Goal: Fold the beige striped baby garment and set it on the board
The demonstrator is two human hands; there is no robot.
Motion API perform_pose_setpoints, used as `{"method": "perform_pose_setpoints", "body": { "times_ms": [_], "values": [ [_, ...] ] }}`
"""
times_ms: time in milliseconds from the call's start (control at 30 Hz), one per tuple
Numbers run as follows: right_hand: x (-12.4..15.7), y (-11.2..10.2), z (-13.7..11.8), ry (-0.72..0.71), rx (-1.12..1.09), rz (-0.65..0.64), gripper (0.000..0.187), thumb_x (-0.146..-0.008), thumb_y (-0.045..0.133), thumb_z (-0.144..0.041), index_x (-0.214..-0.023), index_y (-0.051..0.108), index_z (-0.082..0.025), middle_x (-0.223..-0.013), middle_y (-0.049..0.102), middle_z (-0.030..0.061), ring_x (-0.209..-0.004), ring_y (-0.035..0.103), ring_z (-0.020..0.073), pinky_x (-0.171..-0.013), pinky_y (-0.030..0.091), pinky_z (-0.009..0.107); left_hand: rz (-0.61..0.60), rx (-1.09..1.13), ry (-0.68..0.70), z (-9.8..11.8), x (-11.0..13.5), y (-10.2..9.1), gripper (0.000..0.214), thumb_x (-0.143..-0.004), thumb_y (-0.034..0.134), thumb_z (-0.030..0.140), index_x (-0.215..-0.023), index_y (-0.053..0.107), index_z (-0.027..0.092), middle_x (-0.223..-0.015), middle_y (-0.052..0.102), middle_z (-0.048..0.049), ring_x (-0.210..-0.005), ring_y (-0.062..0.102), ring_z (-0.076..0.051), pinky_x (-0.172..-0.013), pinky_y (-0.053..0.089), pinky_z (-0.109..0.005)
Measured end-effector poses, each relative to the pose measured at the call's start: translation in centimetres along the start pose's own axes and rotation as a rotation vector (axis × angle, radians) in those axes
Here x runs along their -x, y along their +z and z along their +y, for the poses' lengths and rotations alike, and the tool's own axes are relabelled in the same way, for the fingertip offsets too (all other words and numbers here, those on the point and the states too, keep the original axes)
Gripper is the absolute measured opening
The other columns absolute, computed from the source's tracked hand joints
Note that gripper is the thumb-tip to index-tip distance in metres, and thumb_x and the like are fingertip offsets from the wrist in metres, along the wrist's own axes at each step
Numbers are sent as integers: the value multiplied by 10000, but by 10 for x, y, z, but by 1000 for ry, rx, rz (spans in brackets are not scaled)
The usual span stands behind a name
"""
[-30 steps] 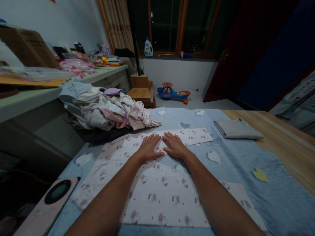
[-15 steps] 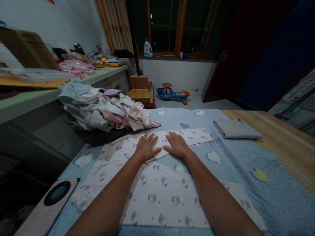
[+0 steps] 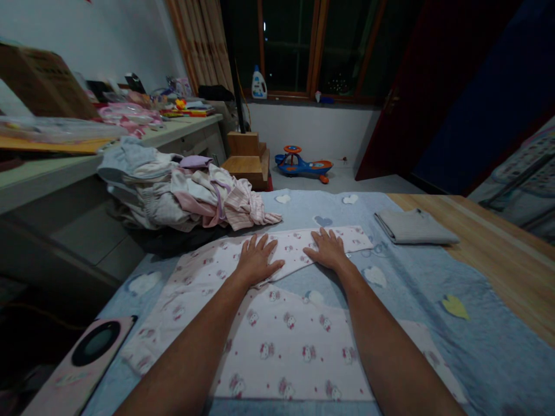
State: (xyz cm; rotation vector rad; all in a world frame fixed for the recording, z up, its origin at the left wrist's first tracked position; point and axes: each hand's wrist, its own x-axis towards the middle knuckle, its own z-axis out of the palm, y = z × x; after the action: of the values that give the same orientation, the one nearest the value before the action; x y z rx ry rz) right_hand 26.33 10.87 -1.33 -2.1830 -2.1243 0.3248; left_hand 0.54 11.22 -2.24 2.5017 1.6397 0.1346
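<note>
A pale pink garment [image 3: 286,323] printed with small cartoon cat figures lies spread over a light blue blanket [image 3: 407,277]. Its far strip, which looks like a sleeve or trouser leg, runs left to right under my hands. My left hand [image 3: 256,260] rests flat on this strip near its middle, fingers spread. Farther right, my right hand [image 3: 327,248] also lies on the strip with its fingers apart, near the narrow end. Both palms face down and hold nothing. My forearms cover parts of the garment's sides.
A heap of clothes [image 3: 182,190] sits at the back left beside a cluttered desk [image 3: 173,128]. A folded grey garment [image 3: 414,226] lies at the right by the wooden surface [image 3: 494,248]. A pink object with a dark oval [image 3: 82,364] is at lower left. A ride-on toy [image 3: 303,164] stands beyond.
My right hand has slid right along the pink strip, away from my left hand, which stays in about the same place. The view has shifted very slightly.
</note>
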Motion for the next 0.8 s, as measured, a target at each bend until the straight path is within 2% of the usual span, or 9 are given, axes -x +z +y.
{"method": "perform_pose_setpoints", "body": {
  "times_ms": [100,200,433,533,700,800],
  "values": [
    [-5,-2,14,-28,-4,44,649,-922,506,-540,-1461,464,-180,-1586,354,152,-1454,303,351,-1158,251,517,0,8,-6,0,0,0,756,-870,430,718,-1501,410,302,-1635,291,-82,-1508,164,-403,-1178,159,-579],
    [-8,-2,26,-4,0,87,599,-948,482,-477,-1445,470,-143,-1565,386,165,-1450,324,303,-1165,259,452,4,7,-6,0,0,0,754,-867,443,713,-1502,408,307,-1631,300,-78,-1508,166,-401,-1179,162,-577],
    [-4,-1,25,60,-7,18,705,-939,433,-602,-1524,378,-212,-1646,226,114,-1510,165,355,-1180,141,595,8,-6,3,0,0,-1,743,-878,449,689,-1502,416,287,-1629,302,-94,-1501,183,-408,-1172,182,-583],
    [-5,-2,26,50,-12,16,689,-936,447,-593,-1516,393,-225,-1645,233,105,-1507,172,358,-1176,147,601,3,-14,-5,1,0,-2,738,-876,450,693,-1500,415,301,-1625,315,-84,-1499,196,-401,-1173,185,-573],
    [-8,2,32,43,-11,56,579,-978,399,-448,-1508,393,-213,-1629,281,100,-1499,219,304,-1184,176,554,7,-12,-1,0,0,-2,722,-895,435,670,-1505,408,286,-1622,319,-90,-1498,201,-396,-1172,192,-573],
    [-8,4,33,96,-5,72,612,-970,394,-502,-1518,382,-231,-1636,262,101,-1498,206,340,-1176,167,583,15,-14,-32,-4,0,-2,699,-921,398,647,-1510,399,270,-1620,321,-98,-1494,214,-391,-1171,194,-581]
  ]
}}
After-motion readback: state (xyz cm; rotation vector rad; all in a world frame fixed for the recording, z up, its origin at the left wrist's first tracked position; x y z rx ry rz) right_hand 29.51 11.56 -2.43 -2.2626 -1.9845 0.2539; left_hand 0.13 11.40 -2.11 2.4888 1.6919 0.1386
